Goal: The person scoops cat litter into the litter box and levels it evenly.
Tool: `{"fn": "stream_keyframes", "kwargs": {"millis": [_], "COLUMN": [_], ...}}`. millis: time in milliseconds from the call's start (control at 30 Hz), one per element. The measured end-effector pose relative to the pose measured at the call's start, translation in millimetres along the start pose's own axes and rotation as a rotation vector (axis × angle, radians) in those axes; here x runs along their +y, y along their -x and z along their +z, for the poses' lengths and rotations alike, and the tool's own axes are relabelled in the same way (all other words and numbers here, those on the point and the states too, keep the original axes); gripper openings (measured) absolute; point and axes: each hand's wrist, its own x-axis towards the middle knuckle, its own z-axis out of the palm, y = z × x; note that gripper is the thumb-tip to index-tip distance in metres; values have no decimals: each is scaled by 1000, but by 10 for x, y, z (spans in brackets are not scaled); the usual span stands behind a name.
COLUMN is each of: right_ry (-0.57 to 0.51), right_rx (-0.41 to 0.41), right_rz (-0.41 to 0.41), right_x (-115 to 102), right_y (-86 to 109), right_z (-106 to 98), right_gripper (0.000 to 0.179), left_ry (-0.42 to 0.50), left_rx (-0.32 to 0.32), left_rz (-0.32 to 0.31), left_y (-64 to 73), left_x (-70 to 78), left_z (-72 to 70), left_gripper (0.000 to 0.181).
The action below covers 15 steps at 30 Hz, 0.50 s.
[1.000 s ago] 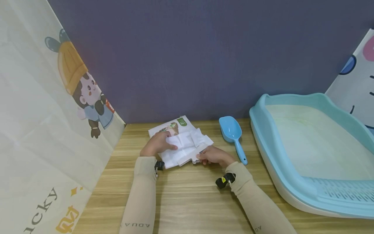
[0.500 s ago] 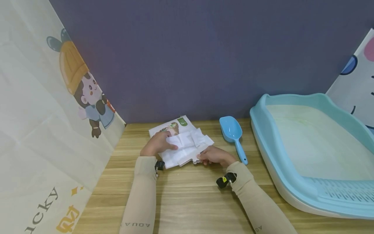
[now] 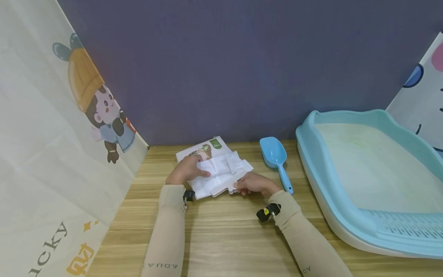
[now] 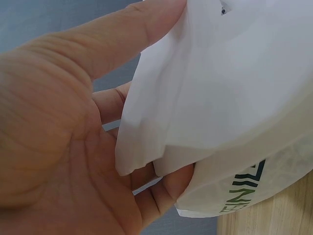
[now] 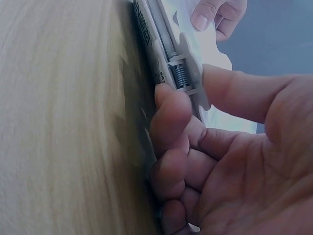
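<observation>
A white printed bag (image 3: 204,149) lies on the wooden tabletop, its near end folded over. My left hand (image 3: 187,169) grips the bag's left side, thumb on top and fingers underneath; in the left wrist view the white bag edge (image 4: 146,117) sits between thumb and fingers. Along the near edge of the fold is a white sealing clip (image 3: 223,186). My right hand (image 3: 255,182) pinches this clip's right end. Up close in the right wrist view, a metal spring (image 5: 181,74) shows between the clip's two levers, thumb on one side and curled fingers on the other.
A blue scoop (image 3: 273,152) lies right of the bag, handle toward me. Farther right stands a large blue-and-white litter tray (image 3: 328,173) with pale contents. A dark wall (image 3: 221,69) closes off the back, and a printed curtain (image 3: 52,134) hangs at left.
</observation>
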Motion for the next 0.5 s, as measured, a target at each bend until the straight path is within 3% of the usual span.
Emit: {"fn": "stream_keyframes", "kwargs": {"millis": [500], "right_ry": [9], "right_rx": [-42], "right_rz": [17], "right_x": [-27], "right_y": [50], "right_z": [-70], "right_gripper": [32], "left_ry": [0], "left_rx": [-3], "left_rz": [10], "left_y": [-16], "left_x": [-17], "left_z": [-6], "left_gripper": [46]}}
